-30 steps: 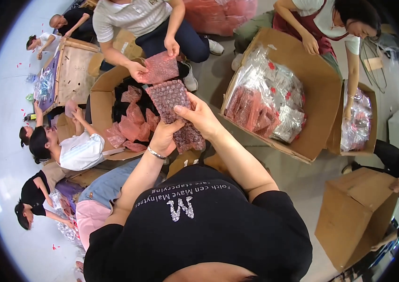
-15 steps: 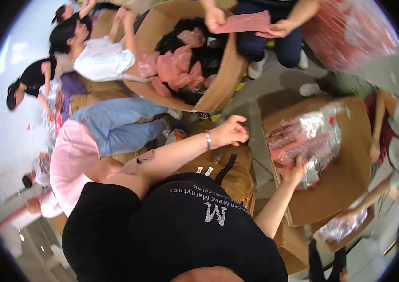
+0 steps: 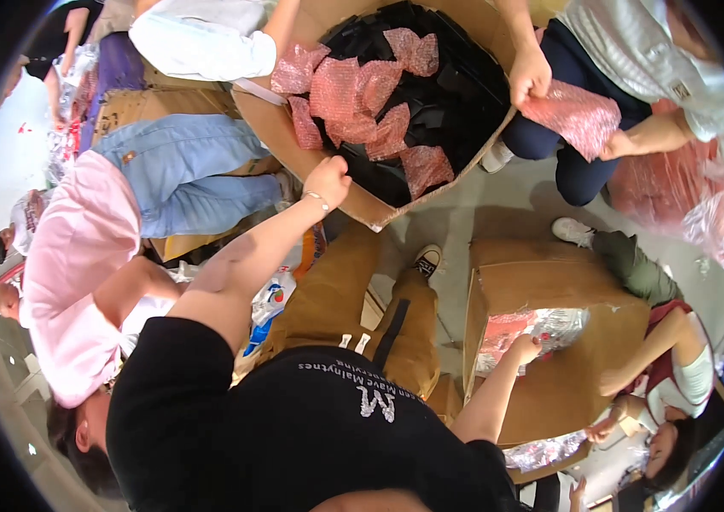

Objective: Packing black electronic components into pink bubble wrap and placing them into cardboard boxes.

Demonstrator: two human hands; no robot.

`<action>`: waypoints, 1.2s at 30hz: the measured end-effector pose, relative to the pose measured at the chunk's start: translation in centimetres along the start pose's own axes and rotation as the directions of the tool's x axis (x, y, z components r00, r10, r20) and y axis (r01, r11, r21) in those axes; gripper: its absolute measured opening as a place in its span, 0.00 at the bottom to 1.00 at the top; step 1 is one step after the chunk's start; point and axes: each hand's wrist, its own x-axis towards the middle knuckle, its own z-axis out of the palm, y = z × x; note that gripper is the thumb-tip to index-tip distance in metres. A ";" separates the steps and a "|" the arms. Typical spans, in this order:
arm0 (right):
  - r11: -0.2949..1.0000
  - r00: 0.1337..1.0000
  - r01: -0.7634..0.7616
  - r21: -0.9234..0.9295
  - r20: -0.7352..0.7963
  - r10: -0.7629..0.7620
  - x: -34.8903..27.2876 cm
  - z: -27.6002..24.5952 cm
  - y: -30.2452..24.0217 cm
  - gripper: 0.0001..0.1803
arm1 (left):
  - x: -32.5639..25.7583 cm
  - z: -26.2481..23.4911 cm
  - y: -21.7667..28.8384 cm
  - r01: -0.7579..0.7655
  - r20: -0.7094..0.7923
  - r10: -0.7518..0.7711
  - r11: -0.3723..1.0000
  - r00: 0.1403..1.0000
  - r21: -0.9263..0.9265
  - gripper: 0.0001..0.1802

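Observation:
My left hand (image 3: 328, 183) is closed, its fingers curled, over the near left rim of a large cardboard box (image 3: 340, 203). Whether it grips the rim or something small is hidden. Inside that box, pink bubble-wrap pouches (image 3: 351, 98) lie over many flat black pieces (image 3: 464, 81). My right hand (image 3: 526, 347) is closed too, raised at the opening of a second cardboard box (image 3: 558, 282) on the right. Pink and clear plastic-wrapped packs (image 3: 554, 328) show inside this box behind the hand. Nothing can be made out in its fingers.
Across from me a person holds a pink bubble-wrap pouch (image 3: 573, 118) in both hands. Behind lies a big clear bag of pink wrap (image 3: 677, 192). A person in pink (image 3: 80, 273) sits close on my left, another (image 3: 677, 350) on the right. A printed bag (image 3: 275, 299) stands by my leg.
My view has shifted toward the large box. My left hand has come to its rim, fingers more tightly curled. My right hand has left the wrapped packs and closed.

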 end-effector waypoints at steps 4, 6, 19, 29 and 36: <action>0.668 0.858 0.482 0.568 -0.151 -0.491 -10.1 -4.4 -11.2 0.08 | 6.3 5.3 2.6 -0.217 0.251 0.164 0.955 0.954 0.201 0.27; 0.563 0.743 0.514 0.647 -0.007 -0.670 -18.1 -3.8 -20.1 0.08 | 9.2 10.6 1.1 -0.409 0.285 0.327 0.857 0.901 0.312 0.26; 0.690 0.753 -0.460 0.559 0.657 -0.030 -8.6 31.6 -45.7 0.31 | 13.9 6.9 -2.3 -0.174 0.277 0.214 0.971 0.937 -0.162 0.29; 0.503 0.768 -0.618 0.604 0.601 0.221 -11.0 32.8 -46.1 0.10 | 18.8 15.1 -5.4 -0.332 -0.031 0.333 0.920 0.942 -0.206 0.07; 0.520 0.669 -0.601 0.607 0.738 -0.088 -22.0 18.8 -39.1 0.11 | 16.5 0.8 -6.5 -0.089 -0.359 -0.192 0.767 0.913 -0.635 0.07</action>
